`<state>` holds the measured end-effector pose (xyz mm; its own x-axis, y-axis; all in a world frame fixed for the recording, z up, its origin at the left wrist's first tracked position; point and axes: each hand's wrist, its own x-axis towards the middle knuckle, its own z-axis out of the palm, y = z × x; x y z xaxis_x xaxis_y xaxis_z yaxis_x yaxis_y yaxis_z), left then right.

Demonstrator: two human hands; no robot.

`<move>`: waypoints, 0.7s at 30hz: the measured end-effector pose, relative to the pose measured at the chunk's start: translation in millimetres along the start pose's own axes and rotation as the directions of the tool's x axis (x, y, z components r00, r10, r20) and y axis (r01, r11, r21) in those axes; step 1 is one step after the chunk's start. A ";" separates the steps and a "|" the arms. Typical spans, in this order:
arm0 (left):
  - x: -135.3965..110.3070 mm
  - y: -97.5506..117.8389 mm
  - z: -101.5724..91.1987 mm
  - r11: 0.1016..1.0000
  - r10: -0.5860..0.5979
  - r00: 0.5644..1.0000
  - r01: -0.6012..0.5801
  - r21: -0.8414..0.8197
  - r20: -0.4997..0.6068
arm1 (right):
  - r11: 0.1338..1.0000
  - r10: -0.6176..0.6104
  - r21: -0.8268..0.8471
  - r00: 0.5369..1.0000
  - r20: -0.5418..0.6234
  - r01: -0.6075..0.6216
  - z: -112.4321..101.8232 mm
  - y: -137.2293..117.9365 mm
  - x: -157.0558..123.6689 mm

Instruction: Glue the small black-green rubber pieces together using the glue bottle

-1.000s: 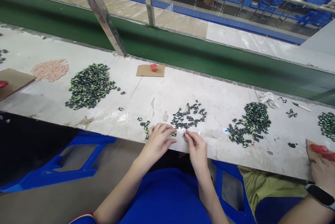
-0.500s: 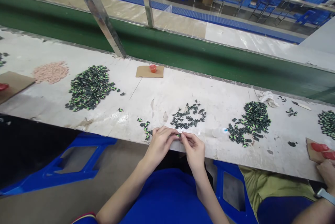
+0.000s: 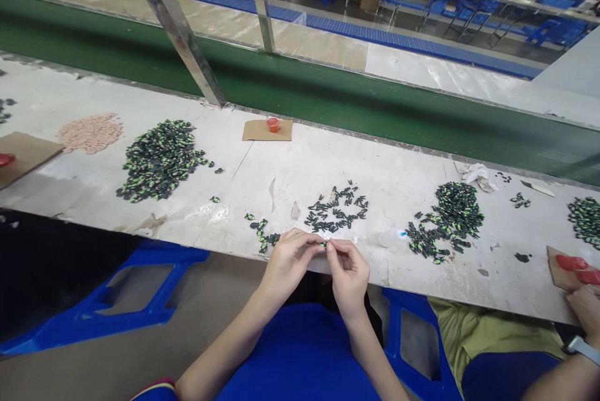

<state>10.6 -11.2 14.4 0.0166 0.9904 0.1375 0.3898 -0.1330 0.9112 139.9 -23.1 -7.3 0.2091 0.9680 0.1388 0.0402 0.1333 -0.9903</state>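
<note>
Both hands meet at the table's front edge, fingertips pinching one small black-and-green piece. My left hand grips it from the left between thumb and fingers. From the other side my right hand pinches it too; fingers cover most of the piece. Just left of my left hand lies a short row of black-and-green pieces. Beyond the hands, small black elongated pieces are spread in a loose ring. A small translucent bottle with a blue tip lies to the right.
Heaps of black-and-green pieces lie left and right, with a pink pile farther left. A red cup sits on cardboard at the back. At far right is another person's hand. A blade lies behind.
Both hands have shifted very slightly right and down in view, still pinching the small piece. Things on the table look unchanged.
</note>
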 end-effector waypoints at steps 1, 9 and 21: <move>-0.4 1.9 -0.3 0.999 -0.019 1.000 0.019 -0.046 0.001 | 0.998 -0.062 -0.032 0.998 -0.005 0.062 -0.1 0.3 -0.5; -2.4 10.5 -2.1 0.967 -0.100 0.995 0.101 -0.235 0.014 | 0.928 -0.349 -0.134 0.937 0.020 0.348 -5.2 4.1 3.4; 0.5 8.4 11.9 0.889 -0.234 0.971 0.237 -0.392 0.055 | 0.730 -0.613 -0.304 0.783 0.105 0.612 -16.7 -3.0 9.9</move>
<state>24.8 -11.3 17.5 -0.0240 0.9946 -0.1011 -0.0103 0.1009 0.9948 158.2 -17.5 -2.8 0.0362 0.6985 0.7147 0.4544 0.6254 -0.6343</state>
